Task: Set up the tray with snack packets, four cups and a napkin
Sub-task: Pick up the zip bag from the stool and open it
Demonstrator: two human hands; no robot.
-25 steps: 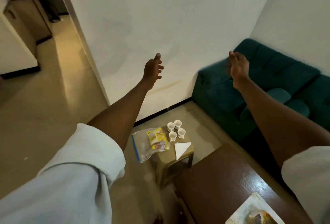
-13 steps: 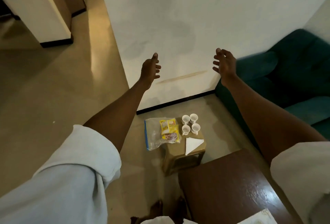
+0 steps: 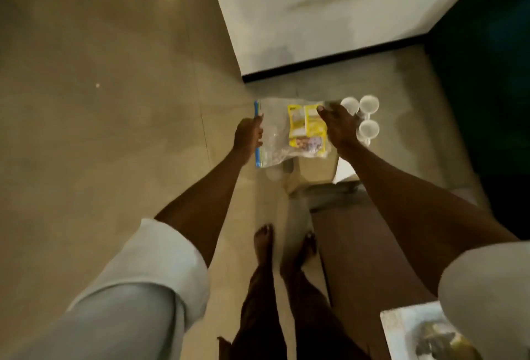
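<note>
A clear zip bag (image 3: pixel 275 133) with a blue seal holds yellow snack packets (image 3: pixel 304 130). It lies on a small tan stool (image 3: pixel 315 170) and overhangs the stool's left side. My left hand (image 3: pixel 248 137) is at the bag's blue edge, thumb on top and fingers curled round it. My right hand (image 3: pixel 339 127) lies over the bag's right end, its fingertips hidden. Three small white cups (image 3: pixel 368 128) show just right of that hand. A corner of the white napkin (image 3: pixel 342 171) peeks out under my right forearm. The view is blurred.
A dark brown table (image 3: pixel 358 245) stands in front of the stool, with a flat printed board (image 3: pixel 410 331) on its near right corner. A dark green sofa (image 3: pixel 487 72) fills the right side. A white wall (image 3: pixel 315 15) is behind. My bare feet (image 3: pixel 263 242) stand left of the table.
Both hands have come down from chest height to the bag on the stool. The view has tilted down and moved closer to the stool.
</note>
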